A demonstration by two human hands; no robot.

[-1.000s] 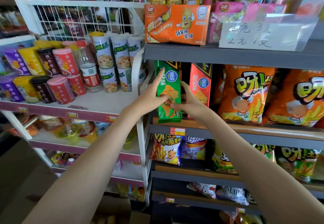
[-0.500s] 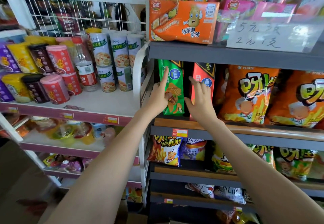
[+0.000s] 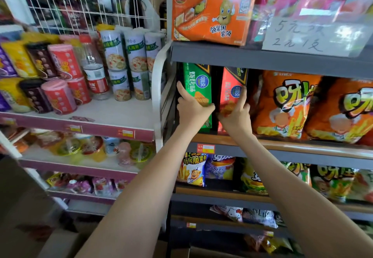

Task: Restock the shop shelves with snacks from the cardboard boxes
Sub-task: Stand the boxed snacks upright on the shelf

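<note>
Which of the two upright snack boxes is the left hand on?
The green cardboard snack box, the left one; the right hand holds the red cardboard box beside it.

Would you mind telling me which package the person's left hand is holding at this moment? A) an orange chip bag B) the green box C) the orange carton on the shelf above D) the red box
B: the left hand grips the green box with its thumb along the box's left edge, while the right hand holds the red box standing beside it.
</note>
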